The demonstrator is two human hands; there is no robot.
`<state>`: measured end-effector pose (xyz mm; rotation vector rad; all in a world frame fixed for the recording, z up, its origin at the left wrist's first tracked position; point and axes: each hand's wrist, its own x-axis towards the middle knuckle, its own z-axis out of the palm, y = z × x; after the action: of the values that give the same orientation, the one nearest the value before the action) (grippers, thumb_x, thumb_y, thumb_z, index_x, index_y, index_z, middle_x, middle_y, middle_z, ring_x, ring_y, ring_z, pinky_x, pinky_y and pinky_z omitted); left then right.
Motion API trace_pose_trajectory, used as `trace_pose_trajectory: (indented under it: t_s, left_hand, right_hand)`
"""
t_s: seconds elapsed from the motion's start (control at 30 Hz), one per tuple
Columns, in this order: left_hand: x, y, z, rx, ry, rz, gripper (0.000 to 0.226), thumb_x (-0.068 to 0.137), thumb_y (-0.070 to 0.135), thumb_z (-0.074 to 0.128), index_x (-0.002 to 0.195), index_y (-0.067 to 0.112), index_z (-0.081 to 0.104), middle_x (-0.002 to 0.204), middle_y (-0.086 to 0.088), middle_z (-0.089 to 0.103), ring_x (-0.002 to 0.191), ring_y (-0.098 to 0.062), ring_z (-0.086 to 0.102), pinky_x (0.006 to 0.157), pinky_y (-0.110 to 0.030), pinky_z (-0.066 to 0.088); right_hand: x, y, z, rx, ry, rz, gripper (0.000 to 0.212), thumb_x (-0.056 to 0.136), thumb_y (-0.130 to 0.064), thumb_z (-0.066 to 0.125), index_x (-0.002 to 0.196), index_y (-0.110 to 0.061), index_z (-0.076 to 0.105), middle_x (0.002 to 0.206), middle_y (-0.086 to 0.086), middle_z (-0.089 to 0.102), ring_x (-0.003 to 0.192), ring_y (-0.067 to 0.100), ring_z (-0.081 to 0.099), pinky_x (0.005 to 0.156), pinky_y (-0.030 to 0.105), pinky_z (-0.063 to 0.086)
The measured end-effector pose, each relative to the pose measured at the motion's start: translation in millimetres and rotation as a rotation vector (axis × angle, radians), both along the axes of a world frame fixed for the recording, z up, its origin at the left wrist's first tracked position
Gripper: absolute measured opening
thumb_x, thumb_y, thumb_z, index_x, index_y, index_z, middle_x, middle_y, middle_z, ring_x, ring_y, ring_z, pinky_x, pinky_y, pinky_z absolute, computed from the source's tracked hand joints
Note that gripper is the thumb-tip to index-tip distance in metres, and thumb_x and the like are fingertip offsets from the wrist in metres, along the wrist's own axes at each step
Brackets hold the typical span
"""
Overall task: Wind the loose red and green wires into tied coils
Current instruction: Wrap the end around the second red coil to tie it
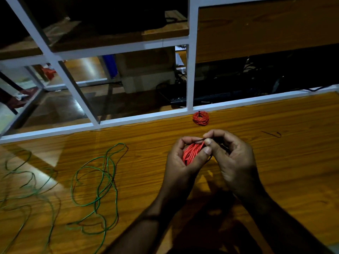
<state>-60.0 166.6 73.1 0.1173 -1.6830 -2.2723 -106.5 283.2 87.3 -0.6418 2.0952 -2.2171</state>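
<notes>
Red wire, wound into a coil (pixel 192 153), sits in the person's two hands above the wooden counter (pixel 275 162). The left hand (pixel 180 162) cups the coil from the left side, with its thumb pressed on the strands. The right hand (pixel 233 158) is curled close against it, and its thumb and forefinger pinch a thin dark tie (pixel 200 140) at the top of the coil. The two hands touch each other around the bundle.

Behind the hands, near the white frame (pixel 146 117) at the far edge of the counter, lies a second red coil (pixel 200 118), already tied with a dark strand. To the right of it, well apart, a short dark piece of tie (pixel 272 134) lies on the wood. On the left part of the counter the loose green wire (pixel 102 182) spreads in open loops.
</notes>
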Motion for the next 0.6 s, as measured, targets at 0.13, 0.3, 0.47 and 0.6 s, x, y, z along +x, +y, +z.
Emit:
trace_pose_trajectory:
  t_s: [0.13, 0.3, 0.47, 0.6]
  left_hand:
    - [0.1, -2.3, -4.3, -0.111, 0.014, 0.079, 0.021, 0.089, 0.019, 0.067, 0.11, 0.016, 0.064, 0.105, 0.004, 0.071, 0.098, -0.016, 0.069, 0.079, -0.031, 0.058]
    - [-1.5, -3.4, -4.8, -0.279, 0.056, 0.2, 0.016, 0.091, 0.02, 0.064, 0.106, 0.023, 0.064, 0.102, 0.01, 0.069, 0.091, -0.012, 0.069, 0.072, -0.029, 0.059]
    - [-1.4, -5.8, -2.9, -0.322, 0.11, 0.272, 0.014, 0.091, 0.017, 0.064, 0.104, 0.023, 0.065, 0.099, 0.015, 0.069, 0.087, -0.009, 0.069, 0.067, -0.027, 0.058]
    - [-2.3, -3.2, 5.5, -0.249, 0.174, 0.291, 0.013, 0.091, 0.009, 0.063, 0.096, 0.021, 0.066, 0.093, 0.012, 0.069, 0.08, -0.005, 0.068, 0.061, -0.018, 0.053]
  right_hand:
    - [-0.8, -3.9, -5.7, 0.032, 0.017, -0.012, 0.009, 0.094, -0.023, 0.06, 0.099, -0.025, 0.066, 0.097, -0.003, 0.071, 0.094, 0.013, 0.071, 0.075, 0.022, 0.056]
    - [0.6, -6.4, -12.8, 0.113, 0.135, -0.048, 0.01, 0.098, -0.026, 0.057, 0.103, -0.031, 0.065, 0.103, 0.0, 0.066, 0.101, 0.018, 0.067, 0.082, 0.037, 0.059]
    - [1.8, -10.4, -11.1, 0.08, 0.146, -0.027, 0.011, 0.098, -0.022, 0.056, 0.105, -0.025, 0.065, 0.101, -0.001, 0.065, 0.099, 0.018, 0.066, 0.081, 0.03, 0.057]
    - [4.1, -12.9, -2.6, -0.087, 0.035, 0.004, 0.01, 0.097, -0.012, 0.06, 0.105, -0.013, 0.066, 0.098, 0.002, 0.07, 0.092, 0.016, 0.07, 0.073, 0.024, 0.057]
